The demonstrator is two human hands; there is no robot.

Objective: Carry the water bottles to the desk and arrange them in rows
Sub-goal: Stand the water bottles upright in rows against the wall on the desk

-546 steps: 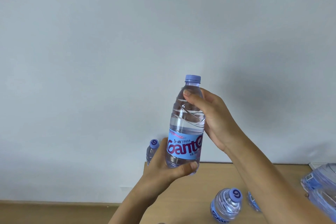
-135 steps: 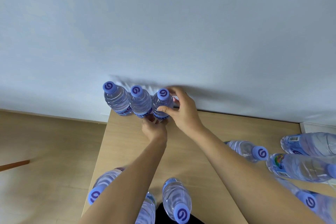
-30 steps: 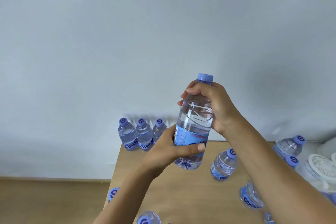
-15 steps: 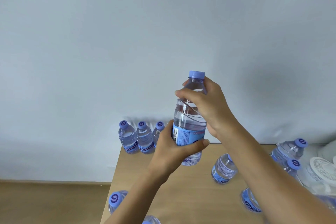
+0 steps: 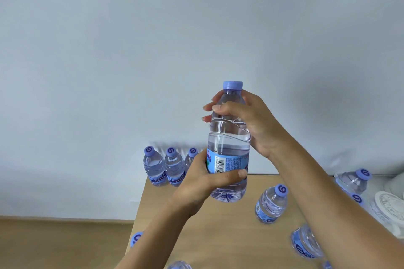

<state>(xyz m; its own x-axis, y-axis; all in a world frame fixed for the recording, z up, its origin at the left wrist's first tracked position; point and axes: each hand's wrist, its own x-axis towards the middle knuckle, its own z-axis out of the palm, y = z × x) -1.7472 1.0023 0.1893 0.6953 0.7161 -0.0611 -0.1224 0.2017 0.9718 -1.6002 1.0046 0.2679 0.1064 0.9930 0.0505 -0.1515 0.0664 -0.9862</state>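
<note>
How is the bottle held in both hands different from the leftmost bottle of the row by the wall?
The held bottle is lifted above the desk, gripped by the left hand and right hand; the leftmost row bottle stands on the desk, untouched. The held bottle's label shows a barcode; the row bottle's shows brand lettering. Both are upright, clear, with purple-blue caps.

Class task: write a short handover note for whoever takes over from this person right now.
Left hand: grips the held bottle at its label.
Right hand: grips its shoulder; bottle upright, above the desk.
Done: row of three stands at the back left corner by the wall.
Left: set this one beside the row, then the loose bottles, such as one mid-desk.
</note>
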